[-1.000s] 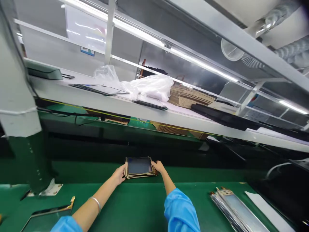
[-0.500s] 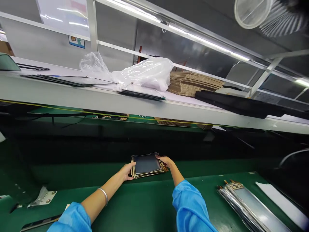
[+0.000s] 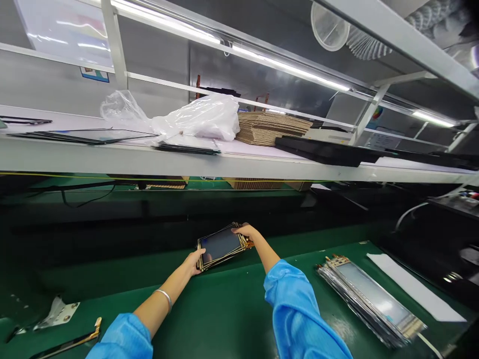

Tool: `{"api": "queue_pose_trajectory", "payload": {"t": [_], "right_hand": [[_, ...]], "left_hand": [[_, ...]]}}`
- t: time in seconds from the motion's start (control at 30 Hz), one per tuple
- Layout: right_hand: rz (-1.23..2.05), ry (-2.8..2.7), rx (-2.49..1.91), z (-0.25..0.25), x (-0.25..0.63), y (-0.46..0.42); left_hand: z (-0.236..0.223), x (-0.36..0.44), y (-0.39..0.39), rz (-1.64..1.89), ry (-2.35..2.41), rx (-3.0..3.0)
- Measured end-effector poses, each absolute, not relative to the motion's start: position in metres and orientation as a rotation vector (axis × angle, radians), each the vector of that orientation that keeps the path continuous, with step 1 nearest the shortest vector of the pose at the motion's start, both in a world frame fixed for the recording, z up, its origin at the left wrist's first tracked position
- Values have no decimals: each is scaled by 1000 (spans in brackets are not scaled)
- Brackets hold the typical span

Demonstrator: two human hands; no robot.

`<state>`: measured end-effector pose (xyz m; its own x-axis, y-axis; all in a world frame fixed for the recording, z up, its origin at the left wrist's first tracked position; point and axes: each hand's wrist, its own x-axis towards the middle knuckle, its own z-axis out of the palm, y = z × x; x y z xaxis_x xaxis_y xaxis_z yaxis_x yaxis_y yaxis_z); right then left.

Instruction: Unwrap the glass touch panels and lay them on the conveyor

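Note:
A stack of dark display panels (image 3: 220, 245) with pale edges is held up over the green bench, tilted with its right end higher. My left hand (image 3: 193, 260) grips the near left corner, thumb on top of the uppermost panel. At the far right corner my right hand (image 3: 245, 232) is closed on the same stack, its thumb also on top. Orange ribbon tails stick out beside the right hand. On the bench to the right lies another stack of silvery panels (image 3: 374, 294), apart from both hands.
A white strip (image 3: 415, 286) lies beyond the silvery stack. One thin panel with a gold ribbon (image 3: 71, 344) lies at lower left, near a metal bracket (image 3: 60, 313). The shelf (image 3: 243, 167) above carries a plastic bag (image 3: 202, 117), cardboard sheets (image 3: 269, 127) and black trays (image 3: 329, 150).
The view has swung to the right. The held stack has tilted, its right end rising relative to its left. Both hands keep their grip on it.

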<state>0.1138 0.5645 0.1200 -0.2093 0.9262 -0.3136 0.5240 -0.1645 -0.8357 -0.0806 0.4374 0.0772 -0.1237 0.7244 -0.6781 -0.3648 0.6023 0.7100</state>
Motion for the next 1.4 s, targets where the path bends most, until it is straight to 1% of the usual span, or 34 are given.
{"api": "queue_pose_trajectory", "payload": {"t": [0.17,0.3,0.43,0.53,0.6,0.67,0.73,0.83,0.9,0.97,1.03,1.07,1.13,1.23,1.33,1.4], "right_hand": [[1391,-1857,-1516,163,132,545],[1540,-1995,-1371,182,152,518],[1809,-2160,-1277,159,158,465],[1933,-2317,-1253,128,152,420],[1947,-2431,-1247,111,145,398],[1889,-2543,-1253,100,134,385],[1740,-2638,-1275,97,123,377],[1349,-2668,-1322,104,114,363],[1062,-2570,-1333,110,122,346],[843,-2418,-1341,112,142,321],[698,-2260,-1397,102,169,289],[648,-2186,-1443,93,181,271],[585,-2055,-1547,68,199,235],[585,-1951,-1612,26,202,194],[610,-1855,-1629,1,190,175],[688,-1786,-1665,0,186,172]], "left_hand": [[101,-68,396,995,1335,278],[118,-61,310,993,1131,242],[116,-40,202,905,908,80],[98,-15,139,841,804,-100],[82,1,111,842,801,-158],[69,15,94,868,788,-161],[62,22,83,863,750,-94],[70,19,72,663,623,195],[81,8,71,587,571,526],[88,-5,77,706,724,952],[81,-16,92,885,1079,1377],[72,-20,101,929,1271,1547],[47,-22,118,896,1527,1774],[13,-14,132,803,1598,1932],[7,-6,132,819,1588,1910],[15,-4,130,853,1548,1821]]}}
